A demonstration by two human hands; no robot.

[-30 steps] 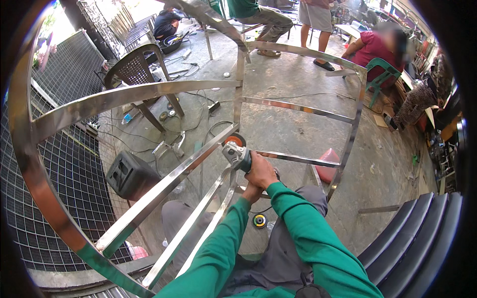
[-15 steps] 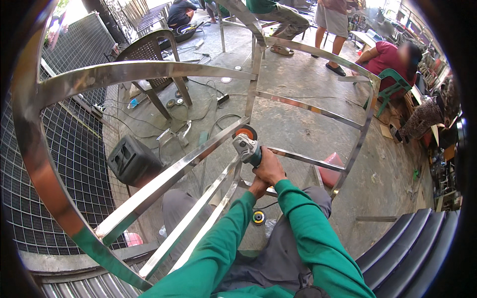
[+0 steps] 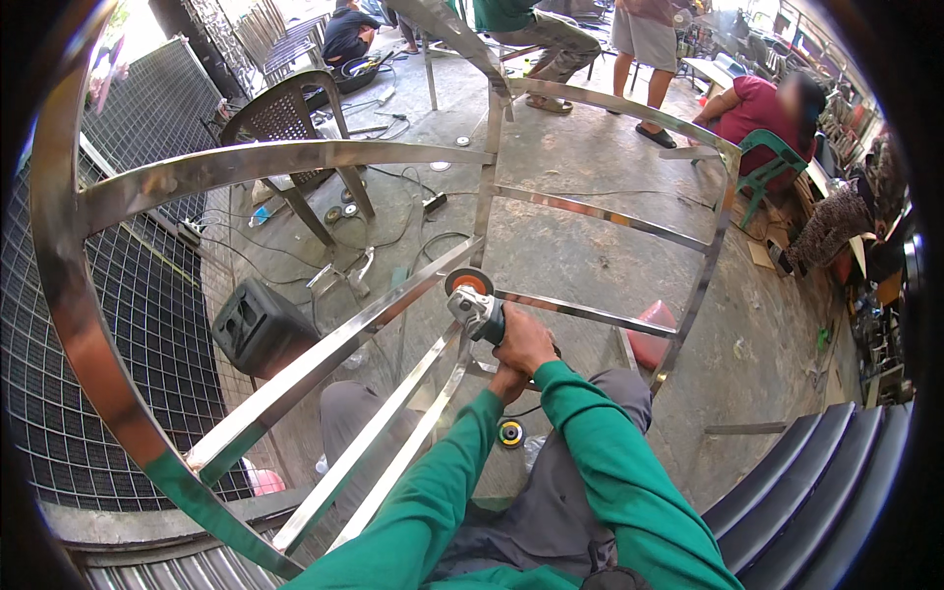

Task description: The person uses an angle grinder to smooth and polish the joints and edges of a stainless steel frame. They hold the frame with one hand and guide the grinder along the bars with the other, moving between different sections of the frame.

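Note:
An angle grinder [image 3: 481, 317] with a grey head and a green body is held between my knees, its orange-centred disc [image 3: 470, 283] facing up. My right hand [image 3: 525, 340] wraps around the body. Just below it my left hand [image 3: 506, 382] is closed on the rear of the tool, its fingers mostly hidden. Around the grinder stands a shiny welded metal frame [image 3: 324, 346] with curved and straight bars. The disc sits beside the end of a long slanting bar [image 3: 418, 285]; whether they touch I cannot tell.
A black speaker-like box [image 3: 264, 324] and a brown plastic chair [image 3: 280, 113] stand at left. Cables and loose discs [image 3: 510, 433] lie on the concrete floor. A black slatted bench [image 3: 816, 492] is at lower right. Several people are farther off, one on a green chair [image 3: 772, 162].
The grinder and both hands have moved slightly left and down. Its disc has turned, showing more of its round face. My grip is unchanged, and the whole view has shifted a little.

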